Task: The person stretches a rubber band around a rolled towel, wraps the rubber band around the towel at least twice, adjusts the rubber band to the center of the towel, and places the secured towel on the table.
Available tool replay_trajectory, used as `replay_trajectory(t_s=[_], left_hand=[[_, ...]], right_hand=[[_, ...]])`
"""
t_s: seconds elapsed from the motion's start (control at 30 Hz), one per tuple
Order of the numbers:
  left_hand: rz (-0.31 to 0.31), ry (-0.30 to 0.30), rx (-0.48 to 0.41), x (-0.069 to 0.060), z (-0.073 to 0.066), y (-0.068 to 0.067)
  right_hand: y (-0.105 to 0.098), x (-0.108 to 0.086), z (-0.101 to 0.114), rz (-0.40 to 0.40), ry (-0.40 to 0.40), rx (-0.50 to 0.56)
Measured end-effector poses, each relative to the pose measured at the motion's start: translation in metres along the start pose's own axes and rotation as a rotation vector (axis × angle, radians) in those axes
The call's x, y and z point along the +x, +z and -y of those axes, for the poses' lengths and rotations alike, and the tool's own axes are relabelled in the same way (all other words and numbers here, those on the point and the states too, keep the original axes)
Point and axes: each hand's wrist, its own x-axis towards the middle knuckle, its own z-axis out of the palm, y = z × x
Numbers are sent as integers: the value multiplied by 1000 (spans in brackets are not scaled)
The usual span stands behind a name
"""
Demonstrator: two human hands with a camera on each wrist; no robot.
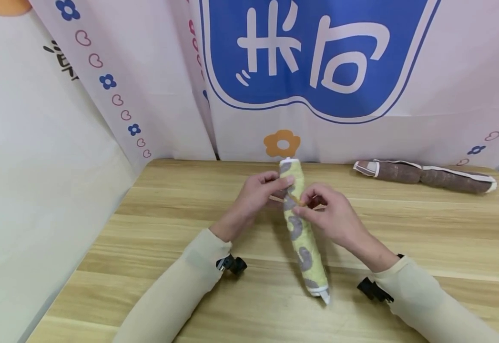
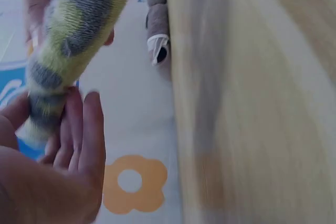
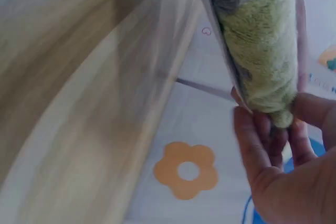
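Note:
A yellow towel with grey patches and white edging, rolled into a long tube (image 1: 307, 240), is held slantwise above the table. My left hand (image 1: 251, 193) grips its upper part, thumb in front and fingers behind. A thin orange rubber band (image 1: 294, 197) crosses the roll just below that thumb. My right hand (image 1: 337, 216) pinches the band at the roll's right side, between thumb and bent fingers. In the right wrist view the towel (image 3: 262, 40) narrows where the right fingers are. The left wrist view shows the left hand (image 2: 63, 156) around one end of it.
A brown rolled towel (image 1: 397, 172) with white edging, narrowed at its middle, lies at the table's back right. Behind the wooden table (image 1: 168, 214) hangs a printed cloth (image 1: 240, 128). Small black wrist cameras (image 1: 232, 264) sit at both sleeves.

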Motion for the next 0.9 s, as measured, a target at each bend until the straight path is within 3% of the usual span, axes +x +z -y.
replay_trajectory(t_s=[0.1, 0.2, 0.3, 0.43, 0.6, 0.73, 0.9], left_hand=[[104, -10, -32, 2, 2, -4], [132, -33, -36, 3, 3, -4], [79, -25, -38, 1, 3, 1], [-50, 30, 28, -4, 1, 11], [-200, 116, 182, -12, 0, 23], [-224, 112, 177, -16, -2, 28], [-223, 22, 140, -15, -5, 25]], right_hand=[[-2, 1, -4, -22, 69, 73], [-1, 2, -5, -20, 106, 121], [1, 1, -5, -28, 80, 110], [3, -1, -1, -38, 49, 57], [5, 0, 8, -40, 148, -34], [3, -2, 11, -51, 161, -73], [1, -4, 10, -18, 4, -121]])
